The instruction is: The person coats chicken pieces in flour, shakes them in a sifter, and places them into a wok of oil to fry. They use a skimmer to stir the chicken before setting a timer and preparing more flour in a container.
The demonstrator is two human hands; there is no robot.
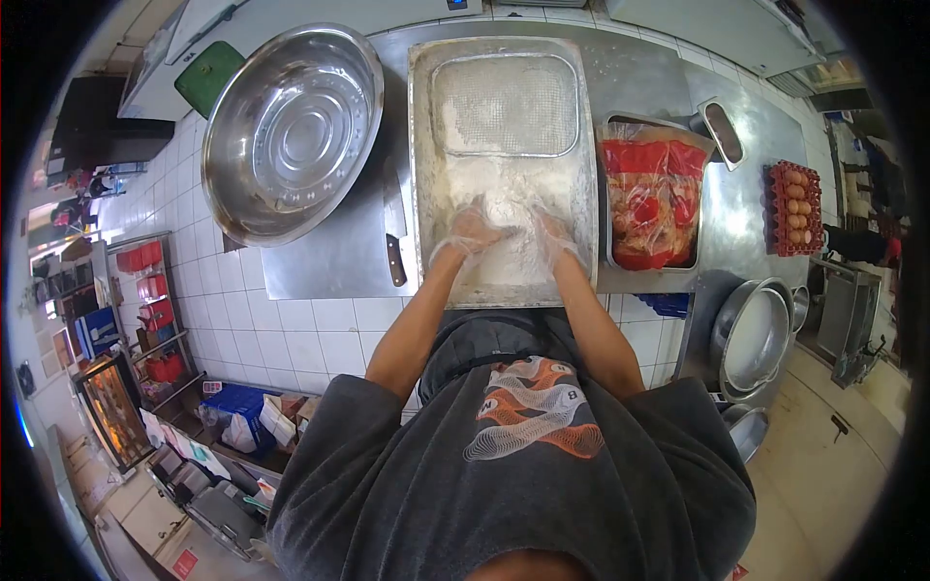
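Observation:
A long metal tray (418, 194) dusted with white flour (509, 266) lies in front of me. My left hand (472, 232), in a clear plastic glove, is down in the flour, its thumb spread away from the fingers. Opposite it, my right hand (554, 237), also gloved, dips into the flour, its fingers mostly covered. Between the two hands rises a whitish flour-covered mound (508, 207); whether a piece of food is inside I cannot tell. A rectangular wire-mesh basket (509, 102), coated in flour, rests at the tray's far end.
Left stand a big steel basin (305, 136) and a knife (395, 259). To the right are a tray with a red-and-clear bag of food (651, 194), a small metal container (722, 134) and eggs in a red carton (796, 208). Steel bowls (756, 334) stand lower right.

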